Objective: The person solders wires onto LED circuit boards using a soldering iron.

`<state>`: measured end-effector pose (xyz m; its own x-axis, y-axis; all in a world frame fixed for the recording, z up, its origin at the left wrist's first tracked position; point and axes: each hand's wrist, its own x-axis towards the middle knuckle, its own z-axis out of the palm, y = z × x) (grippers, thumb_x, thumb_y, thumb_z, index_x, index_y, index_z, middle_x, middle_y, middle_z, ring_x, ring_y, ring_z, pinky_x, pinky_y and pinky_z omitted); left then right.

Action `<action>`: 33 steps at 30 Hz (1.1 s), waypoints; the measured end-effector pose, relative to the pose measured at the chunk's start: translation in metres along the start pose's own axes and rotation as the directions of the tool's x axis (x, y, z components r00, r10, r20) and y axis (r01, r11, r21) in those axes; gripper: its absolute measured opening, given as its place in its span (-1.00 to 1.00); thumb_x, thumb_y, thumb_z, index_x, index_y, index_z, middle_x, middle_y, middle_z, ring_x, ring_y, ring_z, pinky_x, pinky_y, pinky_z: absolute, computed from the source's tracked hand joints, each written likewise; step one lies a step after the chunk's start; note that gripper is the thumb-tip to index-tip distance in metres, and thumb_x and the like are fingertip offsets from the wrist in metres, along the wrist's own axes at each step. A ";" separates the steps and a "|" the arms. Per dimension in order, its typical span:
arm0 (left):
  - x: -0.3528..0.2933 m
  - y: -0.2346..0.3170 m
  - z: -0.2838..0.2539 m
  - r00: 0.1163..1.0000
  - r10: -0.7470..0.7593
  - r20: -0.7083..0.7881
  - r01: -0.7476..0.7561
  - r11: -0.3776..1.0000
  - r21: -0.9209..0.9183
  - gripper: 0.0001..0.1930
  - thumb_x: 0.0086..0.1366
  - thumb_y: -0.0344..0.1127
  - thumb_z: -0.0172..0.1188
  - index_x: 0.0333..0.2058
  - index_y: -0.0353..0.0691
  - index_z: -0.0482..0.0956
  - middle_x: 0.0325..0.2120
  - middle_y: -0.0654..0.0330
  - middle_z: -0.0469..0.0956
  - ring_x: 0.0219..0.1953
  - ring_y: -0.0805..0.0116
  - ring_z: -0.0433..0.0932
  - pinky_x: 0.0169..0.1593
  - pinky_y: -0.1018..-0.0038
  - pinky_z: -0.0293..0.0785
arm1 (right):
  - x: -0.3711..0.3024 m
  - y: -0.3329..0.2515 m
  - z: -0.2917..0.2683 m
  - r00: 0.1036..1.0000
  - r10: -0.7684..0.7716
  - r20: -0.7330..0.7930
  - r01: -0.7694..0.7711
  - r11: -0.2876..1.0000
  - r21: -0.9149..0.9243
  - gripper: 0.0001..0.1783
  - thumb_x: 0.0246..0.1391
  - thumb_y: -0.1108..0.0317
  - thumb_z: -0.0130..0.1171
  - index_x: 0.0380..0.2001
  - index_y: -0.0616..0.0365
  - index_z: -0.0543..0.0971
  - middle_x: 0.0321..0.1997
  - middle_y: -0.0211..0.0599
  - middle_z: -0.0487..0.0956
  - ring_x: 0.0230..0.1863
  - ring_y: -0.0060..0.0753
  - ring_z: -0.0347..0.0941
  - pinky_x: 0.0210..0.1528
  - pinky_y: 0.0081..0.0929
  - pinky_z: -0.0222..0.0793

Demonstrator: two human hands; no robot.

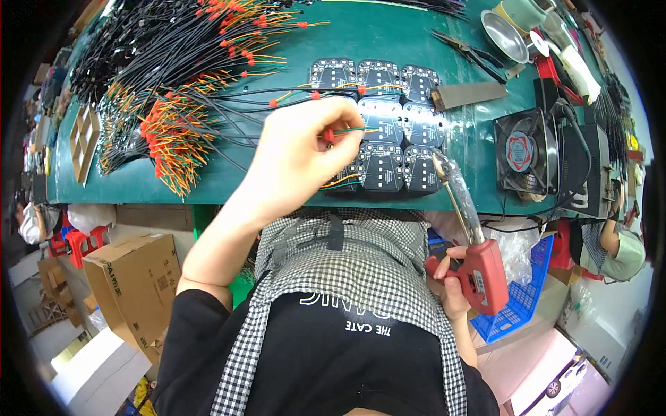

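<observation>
My left hand (298, 152) is closed in a pinch on a cable (352, 130) whose green and orange wire ends point right over the black circuit boards (381, 170). A red piece on that cable shows between the fingers. The boards lie in a grid of several rounded squares under and beside this hand. Several black cables with red bands rest across the boards' left and upper part. In my right hand (454, 295) is a red soldering gun (485, 277), fingers wrapped round its grip. Its tip reaches the right edge of the boards; whether it touches them I cannot tell.
Bundles of black cables (159, 62) with orange ends (173, 145) cover the green table's left side. Pliers (468, 52), a flat metal bar (472, 95), a metal bowl (504, 36) and a fan (525, 152) stand to the right. A blue crate (517, 312) is below.
</observation>
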<state>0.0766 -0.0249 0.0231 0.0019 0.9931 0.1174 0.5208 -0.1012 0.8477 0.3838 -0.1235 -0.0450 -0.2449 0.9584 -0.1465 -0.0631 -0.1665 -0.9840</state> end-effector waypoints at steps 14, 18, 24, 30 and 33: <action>0.032 0.000 0.049 0.995 -0.068 0.078 0.051 0.979 0.196 -0.89 0.05 -0.41 0.24 -0.41 -0.26 0.55 -0.54 0.22 0.52 -0.53 0.44 0.47 -0.42 0.54 0.37 | 0.038 -0.011 0.003 0.994 -0.038 -0.100 0.044 0.997 0.060 -0.37 -0.01 0.04 0.24 -0.06 0.36 0.35 -0.26 -0.15 0.45 -0.52 -0.50 0.32 -0.49 -0.58 0.25; 0.033 0.003 0.049 0.990 -0.108 0.090 0.084 0.968 0.236 -0.90 0.05 -0.42 0.24 -0.42 -0.26 0.55 -0.53 0.24 0.52 -0.53 0.46 0.48 -0.42 0.54 0.38 | 0.040 -0.012 0.001 0.997 0.029 -0.074 -0.034 0.997 -0.067 -0.36 -0.01 -0.13 0.18 -0.26 0.36 0.43 -0.42 -0.26 0.44 -0.56 -0.54 0.31 -0.52 -0.60 0.19; 0.031 -0.001 0.054 0.997 -0.057 0.053 0.045 0.978 0.204 -0.90 0.05 -0.43 0.24 -0.41 -0.24 0.55 -0.52 0.23 0.51 -0.53 0.46 0.48 -0.43 0.54 0.38 | 0.046 -0.014 0.004 0.997 0.003 -0.080 -0.010 0.996 -0.085 -0.38 -0.01 -0.12 0.18 -0.29 0.35 0.42 -0.55 -0.28 0.42 -0.59 -0.55 0.29 -0.53 -0.61 0.17; 0.031 0.000 0.055 0.997 -0.037 0.068 0.021 0.974 0.228 -0.90 0.06 -0.45 0.23 -0.41 -0.24 0.52 -0.51 0.22 0.52 -0.51 0.44 0.50 -0.42 0.53 0.40 | 0.045 -0.012 0.001 0.998 0.029 -0.062 -0.035 0.995 -0.096 -0.41 -0.02 -0.10 0.22 -0.33 0.31 0.42 -0.56 -0.27 0.41 -0.58 -0.53 0.30 -0.53 -0.61 0.17; 0.030 -0.002 0.056 0.999 -0.011 0.039 0.001 0.971 0.241 -0.90 0.05 -0.46 0.23 -0.42 -0.24 0.52 -0.51 0.22 0.51 -0.51 0.42 0.51 -0.41 0.52 0.42 | 0.045 -0.011 0.000 0.997 0.039 -0.065 -0.044 0.995 -0.084 -0.42 -0.04 -0.09 0.24 -0.35 0.29 0.42 -0.57 -0.28 0.40 -0.58 -0.52 0.31 -0.54 -0.61 0.18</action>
<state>0.1233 0.0088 -0.0041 0.0298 0.9957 0.0879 0.7111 -0.0829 0.6982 0.3732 -0.0785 -0.0410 -0.1841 0.9642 -0.1910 0.0295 -0.1888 -0.9816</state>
